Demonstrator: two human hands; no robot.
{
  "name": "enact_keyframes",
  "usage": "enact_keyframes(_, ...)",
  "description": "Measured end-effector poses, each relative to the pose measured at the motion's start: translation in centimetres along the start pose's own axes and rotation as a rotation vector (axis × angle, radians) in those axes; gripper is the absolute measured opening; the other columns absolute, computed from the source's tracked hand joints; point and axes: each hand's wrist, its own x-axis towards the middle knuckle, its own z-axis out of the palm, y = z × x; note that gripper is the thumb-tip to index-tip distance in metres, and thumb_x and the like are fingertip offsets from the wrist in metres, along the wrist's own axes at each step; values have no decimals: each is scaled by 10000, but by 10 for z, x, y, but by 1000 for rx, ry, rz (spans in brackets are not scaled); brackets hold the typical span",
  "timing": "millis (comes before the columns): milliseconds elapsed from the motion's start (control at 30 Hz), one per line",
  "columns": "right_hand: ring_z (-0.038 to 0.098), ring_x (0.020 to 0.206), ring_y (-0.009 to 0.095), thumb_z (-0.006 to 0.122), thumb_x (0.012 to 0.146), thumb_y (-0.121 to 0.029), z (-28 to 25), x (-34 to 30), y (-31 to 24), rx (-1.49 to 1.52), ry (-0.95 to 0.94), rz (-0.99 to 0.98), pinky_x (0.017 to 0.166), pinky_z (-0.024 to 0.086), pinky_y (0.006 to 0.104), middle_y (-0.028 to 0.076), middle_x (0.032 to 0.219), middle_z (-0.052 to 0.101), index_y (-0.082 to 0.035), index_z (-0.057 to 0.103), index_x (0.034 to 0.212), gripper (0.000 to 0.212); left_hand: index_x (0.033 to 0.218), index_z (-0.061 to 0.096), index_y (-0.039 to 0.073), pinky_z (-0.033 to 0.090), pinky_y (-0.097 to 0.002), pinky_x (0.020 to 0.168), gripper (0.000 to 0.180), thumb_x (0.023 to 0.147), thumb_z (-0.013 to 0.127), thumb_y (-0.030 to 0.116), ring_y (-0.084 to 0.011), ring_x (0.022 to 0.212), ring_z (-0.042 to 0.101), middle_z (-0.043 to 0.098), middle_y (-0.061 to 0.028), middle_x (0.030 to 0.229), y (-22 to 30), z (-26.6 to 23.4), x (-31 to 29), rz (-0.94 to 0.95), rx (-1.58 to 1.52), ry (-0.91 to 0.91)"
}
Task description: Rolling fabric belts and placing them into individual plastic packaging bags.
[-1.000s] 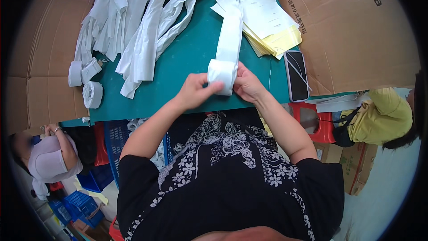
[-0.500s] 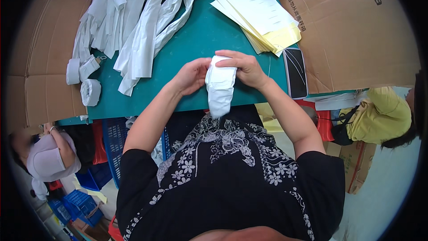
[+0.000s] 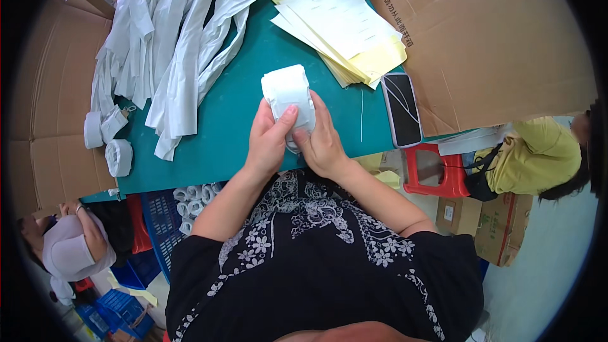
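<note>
A white rolled-up strip (image 3: 290, 92), flattened and slightly crinkled, is gripped between both my hands above the table's near edge. My left hand (image 3: 267, 139) wraps its left side, with the thumb pressed on the front. On the other side my right hand (image 3: 324, 142) is closed round its lower right, thumb also against it. The roll's lower end is partly covered by my fingers. Long white strips (image 3: 180, 57) lie in a loose heap to the far left. Beside them, at the table's left edge, sit small white rolls (image 3: 119, 158).
The green table (image 3: 263, 44) carries a stack of yellow and white sheets (image 3: 342, 19) and a phone (image 3: 401, 109). Cardboard walls (image 3: 487, 57) flank both sides. Below are a blue basket (image 3: 156, 218) with several white rolls and a red stool (image 3: 427, 190). People sit left and right.
Both hands have shifted lower on the white roll, which now points up and away instead of hanging toward me. My right hand has moved from its top to its lower side. The view has shifted slightly.
</note>
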Motion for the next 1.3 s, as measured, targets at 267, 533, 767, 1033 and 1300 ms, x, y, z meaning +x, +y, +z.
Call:
enact_keyframes(267, 320, 1246, 396, 517, 901, -249, -49, 2, 28, -119, 69, -52, 1044, 261, 408, 275, 1344, 290, 87, 337, 1245, 514, 1057, 565, -28, 463, -275, 795, 284, 954, 459, 214, -145, 878, 592, 621, -67, 963, -4, 22, 52, -148, 69, -62)
enact_keyframes(533, 505, 1106, 189, 384, 979, -232, -158, 33, 48, 606, 587, 35, 975, 367, 336, 123, 1213, 520, 23, 388, 1277, 392, 860, 682, 48, 486, -368, 662, 218, 826, 596, 246, -306, 694, 621, 652, -144, 760, -59, 69, 205, 427, 1346, -273)
enact_keyframes(767, 510, 1111, 209, 360, 984, -282, -178, 35, 65, 755, 638, 80, 990, 369, 361, 121, 1188, 542, 8, 396, 1277, 414, 791, 684, 91, 504, -388, 685, 233, 721, 694, 313, -301, 813, 620, 628, -118, 877, -92, 104, 229, 388, 1600, -199)
enact_keyframes(1033, 522, 1098, 210, 363, 980, -310, -172, 58, 79, 797, 621, 161, 952, 419, 375, 103, 1184, 537, -5, 417, 1255, 414, 936, 701, 160, 497, -371, 692, 260, 722, 698, 307, -266, 794, 631, 663, -87, 873, -85, 97, 235, 162, 1469, -234)
enact_keyframes(1300, 528, 1094, 201, 376, 977, -312, -166, 72, 85, 806, 642, 182, 941, 431, 359, 100, 1214, 524, 0, 402, 1277, 434, 1008, 691, 284, 438, -388, 747, 276, 758, 662, 397, -231, 832, 629, 679, -53, 864, -88, 119, 235, 27, 1573, -68)
